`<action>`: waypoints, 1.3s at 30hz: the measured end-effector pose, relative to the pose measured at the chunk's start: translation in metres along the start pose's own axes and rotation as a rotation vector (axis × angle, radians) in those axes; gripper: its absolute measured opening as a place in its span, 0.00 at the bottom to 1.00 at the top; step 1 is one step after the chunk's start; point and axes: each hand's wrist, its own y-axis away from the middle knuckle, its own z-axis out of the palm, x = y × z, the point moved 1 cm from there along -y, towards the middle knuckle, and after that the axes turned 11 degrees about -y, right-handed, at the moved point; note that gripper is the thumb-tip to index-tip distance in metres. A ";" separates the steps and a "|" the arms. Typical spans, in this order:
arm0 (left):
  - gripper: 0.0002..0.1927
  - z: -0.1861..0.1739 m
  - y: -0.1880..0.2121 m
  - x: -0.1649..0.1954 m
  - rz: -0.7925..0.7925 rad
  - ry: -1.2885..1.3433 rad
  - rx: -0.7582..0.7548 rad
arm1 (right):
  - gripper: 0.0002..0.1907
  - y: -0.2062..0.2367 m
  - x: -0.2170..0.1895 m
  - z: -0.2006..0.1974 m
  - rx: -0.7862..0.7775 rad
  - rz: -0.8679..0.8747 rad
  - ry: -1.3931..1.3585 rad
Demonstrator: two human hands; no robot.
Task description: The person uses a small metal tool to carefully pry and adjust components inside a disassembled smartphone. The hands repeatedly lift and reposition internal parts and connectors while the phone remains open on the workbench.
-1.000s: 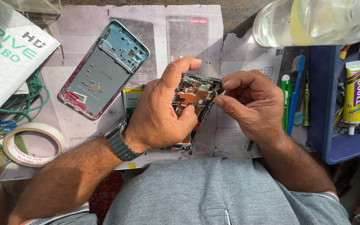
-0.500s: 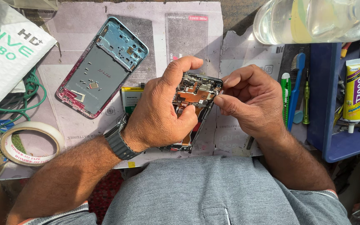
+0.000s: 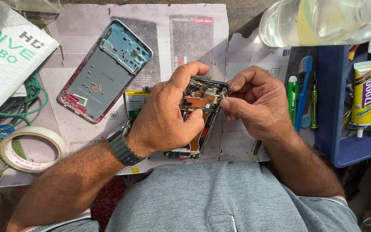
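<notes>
My left hand (image 3: 164, 116) grips an opened phone (image 3: 200, 103) whose circuit board and orange flex cable are exposed, thumb pressed on the board and forefinger arched over its top edge. My right hand (image 3: 254, 103) pinches at the phone's upper right corner with thumb and forefinger; whatever sits between the fingertips is too small to make out. A dark watch sits on my left wrist. The phone's lower end rests on the paper-covered table (image 3: 194, 38) just in front of my grey shirt.
A separate phone frame (image 3: 106, 71), blue and pink, lies at upper left. A tape roll (image 3: 31, 148) and green wire (image 3: 33, 96) lie left. Right: a blue brush (image 3: 303, 90), green tools, a blue tray (image 3: 357, 150) with a glue tube (image 3: 363, 92), and a clear bottle (image 3: 323, 21).
Both hands stay on the opened phone with only slight finger shifts; the right fingertips remain at its upper right corner.
</notes>
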 end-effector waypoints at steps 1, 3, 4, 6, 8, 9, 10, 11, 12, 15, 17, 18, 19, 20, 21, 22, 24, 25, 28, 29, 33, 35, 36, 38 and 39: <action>0.33 0.000 0.000 -0.001 0.046 -0.018 0.023 | 0.14 0.000 0.000 0.000 -0.001 -0.003 0.008; 0.33 0.001 0.000 -0.001 0.105 -0.054 0.057 | 0.15 0.000 0.000 0.000 -0.002 -0.010 0.023; 0.33 0.001 0.001 -0.001 0.118 -0.072 0.070 | 0.15 0.000 0.000 0.000 -0.002 -0.014 0.029; 0.31 0.003 0.001 -0.001 0.092 -0.085 0.067 | 0.15 0.000 0.000 0.000 -0.008 -0.022 0.036; 0.29 0.003 -0.001 -0.003 0.011 -0.073 0.034 | 0.15 0.000 0.001 0.001 -0.017 -0.030 0.036; 0.27 0.002 -0.001 -0.003 0.056 -0.103 0.068 | 0.14 0.000 0.001 0.001 -0.019 -0.037 0.067; 0.25 0.001 -0.001 -0.002 0.100 -0.133 0.101 | 0.14 0.000 0.002 0.002 -0.020 -0.044 0.098; 0.24 0.001 -0.001 -0.002 0.146 -0.163 0.134 | 0.14 0.000 0.002 0.003 -0.023 -0.052 0.130; 0.22 0.001 -0.002 -0.003 0.135 -0.145 0.135 | 0.14 0.000 0.002 0.003 -0.027 -0.055 0.133; 0.17 0.000 -0.003 -0.004 0.106 -0.094 0.129 | 0.15 0.000 0.003 0.006 -0.037 -0.059 0.131; 0.14 -0.001 -0.002 -0.004 0.100 -0.061 0.116 | 0.15 0.001 0.003 0.008 -0.040 -0.058 0.118; 0.13 -0.002 -0.003 -0.004 0.091 -0.068 0.117 | 0.15 0.001 0.003 0.008 -0.042 -0.059 0.141; 0.12 -0.001 -0.003 -0.004 0.082 -0.076 0.119 | 0.15 0.001 0.003 0.009 -0.045 -0.061 0.164; 0.11 -0.001 -0.003 -0.003 0.074 -0.084 0.120 | 0.15 0.002 0.003 0.010 -0.047 -0.063 0.187; 0.11 -0.002 -0.004 -0.003 0.069 -0.079 0.117 | 0.15 0.002 0.003 0.010 -0.045 -0.060 0.191; 0.10 -0.002 -0.004 -0.003 0.064 -0.074 0.115 | 0.14 0.002 0.004 0.010 -0.043 -0.056 0.196; 0.11 -0.003 -0.004 -0.002 0.080 -0.070 0.126 | 0.14 0.002 0.005 0.010 -0.046 -0.057 0.192; 0.12 -0.003 -0.004 -0.001 0.103 -0.072 0.138 | 0.14 0.002 0.005 0.010 -0.050 -0.062 0.185; 0.13 -0.002 -0.004 0.000 0.128 -0.085 0.156 | 0.14 0.002 0.005 0.010 -0.052 -0.069 0.177; 0.13 -0.002 -0.004 0.000 0.129 -0.091 0.159 | 0.15 0.002 0.005 0.010 -0.050 -0.070 0.175; 0.10 -0.001 -0.005 -0.001 0.141 -0.138 0.171 | 0.14 0.003 0.006 0.010 -0.065 -0.075 0.184; 0.10 -0.001 -0.004 -0.002 0.133 -0.136 0.174 | 0.15 0.003 0.006 0.010 -0.074 -0.072 0.185; 0.09 0.000 -0.005 -0.002 0.124 -0.127 0.173 | 0.14 0.002 0.005 0.010 -0.082 -0.074 0.194; 0.09 0.000 -0.005 -0.003 0.106 -0.112 0.171 | 0.14 0.001 0.005 0.010 -0.102 -0.077 0.212; 0.09 0.000 -0.004 -0.003 0.111 -0.118 0.176 | 0.14 0.001 0.006 0.010 -0.099 -0.078 0.207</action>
